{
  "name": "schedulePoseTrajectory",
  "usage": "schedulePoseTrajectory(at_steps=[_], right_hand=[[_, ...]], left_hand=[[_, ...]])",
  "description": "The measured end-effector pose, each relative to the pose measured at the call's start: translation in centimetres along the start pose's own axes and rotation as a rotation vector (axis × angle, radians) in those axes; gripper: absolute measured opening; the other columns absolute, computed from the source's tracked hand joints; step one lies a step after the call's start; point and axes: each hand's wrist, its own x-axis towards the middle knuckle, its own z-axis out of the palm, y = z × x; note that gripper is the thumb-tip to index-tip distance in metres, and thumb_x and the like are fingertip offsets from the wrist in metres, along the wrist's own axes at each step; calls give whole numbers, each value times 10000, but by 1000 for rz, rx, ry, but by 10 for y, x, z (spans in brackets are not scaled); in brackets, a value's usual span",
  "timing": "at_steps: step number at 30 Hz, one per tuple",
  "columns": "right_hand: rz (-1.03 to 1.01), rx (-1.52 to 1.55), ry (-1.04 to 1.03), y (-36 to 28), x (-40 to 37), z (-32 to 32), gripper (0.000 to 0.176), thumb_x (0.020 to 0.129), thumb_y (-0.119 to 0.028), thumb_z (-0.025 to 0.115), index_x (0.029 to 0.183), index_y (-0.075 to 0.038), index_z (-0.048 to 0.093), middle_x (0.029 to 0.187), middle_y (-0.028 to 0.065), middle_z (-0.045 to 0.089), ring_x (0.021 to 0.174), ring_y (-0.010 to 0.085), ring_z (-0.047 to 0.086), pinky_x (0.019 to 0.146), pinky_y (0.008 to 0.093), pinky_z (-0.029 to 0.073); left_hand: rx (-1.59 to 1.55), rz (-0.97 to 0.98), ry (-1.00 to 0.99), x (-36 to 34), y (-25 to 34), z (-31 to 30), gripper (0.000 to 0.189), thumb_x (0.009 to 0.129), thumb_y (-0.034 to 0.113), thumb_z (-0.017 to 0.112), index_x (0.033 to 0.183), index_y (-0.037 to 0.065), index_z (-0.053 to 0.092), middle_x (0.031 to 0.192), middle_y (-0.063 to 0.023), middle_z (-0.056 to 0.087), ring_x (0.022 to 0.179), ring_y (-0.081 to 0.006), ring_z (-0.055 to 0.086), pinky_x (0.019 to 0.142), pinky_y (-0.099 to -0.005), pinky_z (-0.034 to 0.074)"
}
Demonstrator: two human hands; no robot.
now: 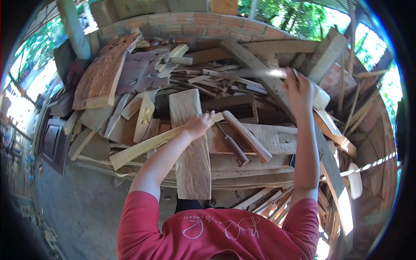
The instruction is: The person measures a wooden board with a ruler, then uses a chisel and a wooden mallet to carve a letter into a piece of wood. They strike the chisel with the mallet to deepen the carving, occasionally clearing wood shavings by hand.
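Note:
My left hand (200, 125) is closed over a long pale wooden strip (149, 147), near its right end. The strip slants across a wide, flat board (190, 158) that reaches from the wood pile toward my body. Raised at the upper right, my right hand (299, 91) grips a long-bladed knife (260, 73). Its blade points left and is smeared by motion, well above the strip. Just right of my left hand lie a tool with a brown wooden handle (235, 149) and a short reddish wooden bar (248, 136).
Scrap wood (212, 80) is heaped at the back, before a low brick wall (195, 24). A thick carved slab (104, 71) leans at the left. A heavy beam (264, 78) runs diagonally beneath my right hand. Offcuts (268, 201) lie below the bench, near my right side.

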Motion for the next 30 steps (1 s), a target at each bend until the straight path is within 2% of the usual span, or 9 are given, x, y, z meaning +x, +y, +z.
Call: schedulePoseTrajectory(at_steps=[4,9,13,15,17,18,23,27,30], right_hand=[[126,167,21,31,-31,-8,354,887,-255,493,636,-9,538,506,29,520,425,82,456,418,238,354],[231,326,41,57,-54,-21,344,898,-234,478,662,11,529,541,35,520,424,61,418,400,213,309],[278,375,13,72,-72,-24,369,908,-247,461,638,0,509,519,21,478,428,60,378,405,215,284],[268,389,-26,79,-82,-23,376,910,-251,457,628,-6,497,515,15,465,431,58,369,406,215,279],[243,433,-79,83,-89,-18,377,911,-253,457,626,-8,493,515,13,463,432,56,366,406,215,278],[256,432,-65,83,-94,-15,373,910,-253,462,624,-14,484,520,17,466,432,55,363,405,211,276],[350,537,37,77,-111,4,364,901,-246,479,605,-38,439,531,38,474,427,60,368,400,200,274],[474,698,207,34,-127,23,372,874,-291,503,599,-55,420,520,49,448,424,95,381,376,223,268],[578,878,263,15,-142,41,345,843,-313,548,621,-75,434,569,49,492,421,88,403,358,211,287]], left_hand=[[67,269,-74,5,19,-16,382,828,190,499,1128,-48,490,740,-77,574,618,-198,582,587,-328,500],[231,522,-150,16,16,-31,354,807,135,434,1116,-20,512,723,-34,578,622,-157,580,559,-276,449],[90,557,-95,19,5,-18,382,806,151,440,1134,-38,490,725,-66,584,648,-186,589,565,-301,465],[2,474,-244,20,9,-29,366,831,193,446,1112,-34,505,786,-99,614,713,-236,616,681,-345,498],[8,527,-168,16,5,-14,434,827,282,490,1128,-30,498,795,-97,613,763,-243,612,873,-373,433],[-7,483,-215,12,6,-6,489,793,353,534,1136,6,506,792,-80,608,804,-234,608,1007,-420,295],[-28,281,-321,2,20,-24,435,803,317,527,1172,87,508,838,-38,595,829,-204,597,1025,-503,218],[-83,77,-283,-12,33,-31,495,790,299,561,1225,86,457,1077,-85,569,1128,-226,467,1052,-500,150],[-123,-142,-19,-27,47,-40,566,801,413,551,1234,66,442,1247,-117,472,1214,-245,376,1047,-525,106]])
